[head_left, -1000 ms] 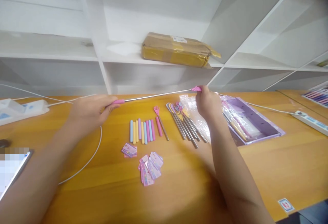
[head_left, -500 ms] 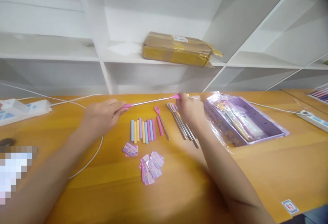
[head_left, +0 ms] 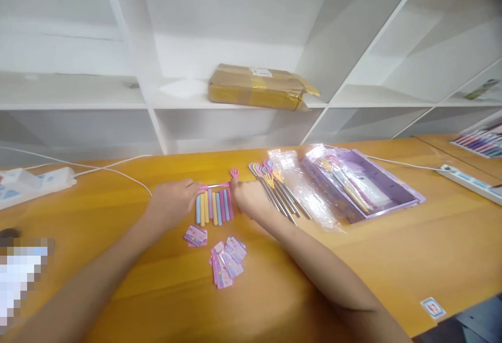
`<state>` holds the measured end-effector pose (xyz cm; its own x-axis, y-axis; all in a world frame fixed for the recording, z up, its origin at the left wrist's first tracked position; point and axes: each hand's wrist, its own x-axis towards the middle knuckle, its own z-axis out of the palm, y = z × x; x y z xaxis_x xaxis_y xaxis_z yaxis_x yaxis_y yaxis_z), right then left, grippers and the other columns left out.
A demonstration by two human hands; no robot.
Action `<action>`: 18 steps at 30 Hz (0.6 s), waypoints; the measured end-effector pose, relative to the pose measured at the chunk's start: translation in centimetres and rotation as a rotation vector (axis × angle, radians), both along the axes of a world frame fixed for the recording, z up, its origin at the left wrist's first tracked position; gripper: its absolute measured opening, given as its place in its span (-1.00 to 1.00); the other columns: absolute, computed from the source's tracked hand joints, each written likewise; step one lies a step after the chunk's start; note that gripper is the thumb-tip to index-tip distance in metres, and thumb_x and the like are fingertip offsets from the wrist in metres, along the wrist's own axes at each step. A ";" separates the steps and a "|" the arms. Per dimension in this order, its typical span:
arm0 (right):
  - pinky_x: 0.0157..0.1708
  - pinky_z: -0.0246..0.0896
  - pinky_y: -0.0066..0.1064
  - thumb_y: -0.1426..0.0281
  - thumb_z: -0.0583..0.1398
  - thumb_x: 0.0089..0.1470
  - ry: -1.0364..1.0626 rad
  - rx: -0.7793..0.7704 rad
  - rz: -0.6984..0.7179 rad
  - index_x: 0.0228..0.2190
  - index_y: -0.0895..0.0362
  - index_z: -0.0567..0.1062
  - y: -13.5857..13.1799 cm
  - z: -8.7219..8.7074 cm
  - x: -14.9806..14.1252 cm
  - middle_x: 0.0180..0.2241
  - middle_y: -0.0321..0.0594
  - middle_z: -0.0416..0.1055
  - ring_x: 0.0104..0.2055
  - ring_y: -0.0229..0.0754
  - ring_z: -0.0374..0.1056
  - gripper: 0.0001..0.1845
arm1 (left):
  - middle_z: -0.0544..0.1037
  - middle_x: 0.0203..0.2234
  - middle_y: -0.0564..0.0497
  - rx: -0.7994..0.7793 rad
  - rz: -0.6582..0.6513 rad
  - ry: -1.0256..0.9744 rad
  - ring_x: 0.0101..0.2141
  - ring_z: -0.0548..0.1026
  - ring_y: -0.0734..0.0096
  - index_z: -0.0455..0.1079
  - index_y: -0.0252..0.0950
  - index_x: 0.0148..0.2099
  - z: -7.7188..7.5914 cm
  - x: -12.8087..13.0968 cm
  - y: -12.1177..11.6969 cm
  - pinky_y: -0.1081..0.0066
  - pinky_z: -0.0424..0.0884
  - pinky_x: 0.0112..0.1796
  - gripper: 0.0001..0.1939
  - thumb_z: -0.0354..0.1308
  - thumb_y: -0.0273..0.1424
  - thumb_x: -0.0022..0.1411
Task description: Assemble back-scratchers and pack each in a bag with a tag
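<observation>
Between my two hands a pink back scratcher with a short metal shaft [head_left: 214,186] is held level. My left hand [head_left: 175,203] grips its pink handle end, and my right hand [head_left: 251,197] closes round the other end, hiding most of its claw head. Just beneath it lies a row of blue, yellow, purple and pink tubes [head_left: 217,208]. A second pink back scratcher [head_left: 234,173] shows its claw behind my right hand. To the right, several back scratchers [head_left: 283,196] with coloured claws lie bunched. Small printed cards [head_left: 227,263] are fanned out nearer me, with more cards [head_left: 195,235] beside them.
A purple box [head_left: 396,204] with wrapped back scratchers stands at right, clear plastic wrapping [head_left: 314,202] beside it. Power strips [head_left: 43,182] and white cables lie on both sides. A taped cardboard box [head_left: 254,88] rests on the white shelf behind the table.
My hands have come closer together and lower, and the back scratcher's shaft is much shorter. My right hand has moved left, uncovering the bunched back scratchers. The view has shifted slightly.
</observation>
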<state>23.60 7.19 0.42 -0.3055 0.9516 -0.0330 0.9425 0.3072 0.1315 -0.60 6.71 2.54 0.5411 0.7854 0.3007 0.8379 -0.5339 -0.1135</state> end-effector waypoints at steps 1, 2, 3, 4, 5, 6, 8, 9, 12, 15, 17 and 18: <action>-0.29 0.27 -0.37 0.52 0.09 0.33 0.005 -0.009 0.005 -0.11 0.30 0.48 0.0 -0.4 -0.4 -0.39 0.14 0.59 -0.30 0.02 0.59 -0.81 | 0.58 -0.43 -0.09 -0.021 -0.016 0.033 -0.46 0.53 0.27 0.57 -0.25 -0.20 -0.1 0.1 0.1 0.32 0.04 -0.49 -0.54 -0.08 -0.19 0.60; -0.27 0.29 -0.37 0.51 0.10 0.34 0.010 -0.013 0.005 -0.13 0.30 0.48 0.0 -0.7 -0.6 -0.37 0.17 0.60 -0.28 0.02 0.60 -0.82 | 0.59 -0.43 -0.10 -0.042 -0.030 0.056 -0.44 0.54 0.25 0.56 -0.26 -0.22 -0.2 0.1 0.1 0.32 0.06 -0.48 -0.54 -0.08 -0.20 0.59; -0.25 0.30 -0.37 0.50 0.09 0.35 0.015 -0.014 0.005 -0.14 0.31 0.49 0.1 -0.9 -0.7 -0.34 0.21 0.60 -0.26 0.03 0.61 -0.82 | 0.59 -0.41 -0.11 -0.062 -0.036 0.071 -0.43 0.56 0.23 0.54 -0.27 -0.22 -0.2 0.1 0.2 0.33 0.09 -0.48 -0.55 -0.08 -0.21 0.59; -0.23 0.31 -0.37 0.49 0.08 0.37 0.020 -0.013 0.004 -0.13 0.32 0.49 0.1 -1.0 -0.7 -0.31 0.22 0.61 -0.24 0.02 0.61 -0.80 | 0.60 -0.40 -0.12 -0.077 -0.031 0.081 -0.41 0.58 0.22 0.54 -0.27 -0.22 -0.2 0.0 0.3 0.33 0.12 -0.47 -0.56 -0.07 -0.22 0.59; -0.23 0.31 -0.37 0.47 0.06 0.39 0.024 -0.009 0.004 -0.12 0.31 0.49 0.1 -0.9 -0.5 -0.29 0.22 0.61 -0.23 0.02 0.62 -0.78 | 0.60 -0.39 -0.13 -0.084 -0.016 0.090 -0.41 0.58 0.21 0.53 -0.28 -0.22 -0.2 0.0 0.4 0.33 0.15 -0.47 -0.58 -0.07 -0.24 0.59; -0.23 0.30 -0.38 0.45 0.04 0.41 0.028 -0.002 0.005 -0.10 0.30 0.48 0.0 -0.9 -0.4 -0.27 0.20 0.62 -0.22 0.01 0.62 -0.75 | 0.60 -0.39 -0.13 -0.085 0.004 0.098 -0.40 0.59 0.20 0.52 -0.29 -0.22 -0.1 -0.1 0.3 0.33 0.18 -0.46 -0.60 -0.06 -0.26 0.58; -0.25 0.28 -0.40 0.40 -0.02 0.46 0.035 0.016 0.006 -0.06 0.25 0.49 -0.4 -0.6 0.0 -0.23 0.15 0.63 -0.22 -0.01 0.62 -0.69 | 0.59 -0.39 -0.15 -0.073 0.035 0.116 -0.39 0.59 0.16 0.49 -0.31 -0.22 -0.1 -0.3 -0.1 0.32 0.23 -0.44 -0.63 -0.05 -0.31 0.57; -0.26 0.26 -0.40 0.39 -0.04 0.47 0.037 0.025 0.008 -0.06 0.23 0.49 -0.7 -0.5 0.2 -0.23 0.12 0.63 -0.22 -0.02 0.61 -0.66 | 0.58 -0.39 -0.16 -0.070 0.028 0.122 -0.38 0.59 0.14 0.48 -0.31 -0.22 -0.1 -0.4 -0.5 0.30 0.26 -0.43 -0.66 -0.05 -0.35 0.57; -0.31 0.20 -0.39 0.33 -0.08 0.51 0.041 0.044 0.024 -0.03 0.21 0.50 -2.5 -0.2 0.7 -0.21 0.09 0.63 -0.21 -0.02 0.60 -0.60 | 0.57 -0.35 -0.13 -0.100 -0.043 0.123 -0.35 0.57 0.12 0.43 -0.31 -0.18 -0.2 -0.6 -2.3 0.28 0.29 -0.42 -0.76 -0.03 -0.45 0.53; -0.35 0.12 -0.39 0.26 -0.10 0.54 0.059 0.057 0.082 0.01 0.19 0.50 -5.0 -0.3 1.4 -0.15 0.05 0.62 -0.23 -0.07 0.57 -0.56 | 0.56 -0.30 -0.07 -0.172 -0.122 0.103 -0.36 0.55 0.20 0.40 -0.28 -0.13 -0.5 -1.0 -4.4 0.30 0.27 -0.44 -0.85 0.02 -0.56 0.46; -0.38 0.04 -0.38 0.25 -0.09 0.56 0.082 0.095 0.144 -0.05 0.16 0.52 -6.6 -0.5 1.8 -0.20 -0.03 0.60 -0.29 -0.13 0.51 -0.56 | 0.56 -0.30 -0.05 -0.166 -0.179 0.086 -0.35 0.54 0.25 0.39 -0.26 -0.10 -0.8 -1.3 -5.5 0.32 0.26 -0.44 -0.85 0.03 -0.58 0.45; -0.39 0.01 -0.37 0.26 -0.07 0.56 0.095 0.134 0.178 -0.11 0.16 0.54 -7.4 -0.6 2.0 -0.24 -0.07 0.58 -0.32 -0.16 0.48 -0.57 | 0.56 -0.30 -0.04 -0.136 -0.208 0.079 -0.34 0.54 0.26 0.39 -0.26 -0.10 -0.9 -1.4 -5.9 0.33 0.27 -0.43 -0.85 0.03 -0.56 0.48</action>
